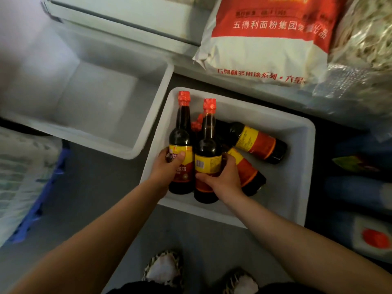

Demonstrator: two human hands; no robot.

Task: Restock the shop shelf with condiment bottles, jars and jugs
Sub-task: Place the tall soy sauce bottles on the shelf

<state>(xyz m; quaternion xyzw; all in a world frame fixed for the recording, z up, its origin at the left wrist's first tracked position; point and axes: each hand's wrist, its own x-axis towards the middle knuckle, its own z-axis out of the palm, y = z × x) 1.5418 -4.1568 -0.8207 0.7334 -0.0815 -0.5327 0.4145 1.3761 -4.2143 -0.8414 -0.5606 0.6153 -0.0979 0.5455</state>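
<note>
On my far left sat an empty white tub, and just beside it the white bin that held my stock. My left hand was wrapped round the left bottle, thumb across its yellow label, neck pointing away from me. My right hand gripped the second bottle the same way, touching the first. Two more bottles lay on their sides in the bin to the right. I judged I was at the pick-up step: next I needed to lift both clear of the bin wall and carry them to the shelf without knocking the glass together.
</note>
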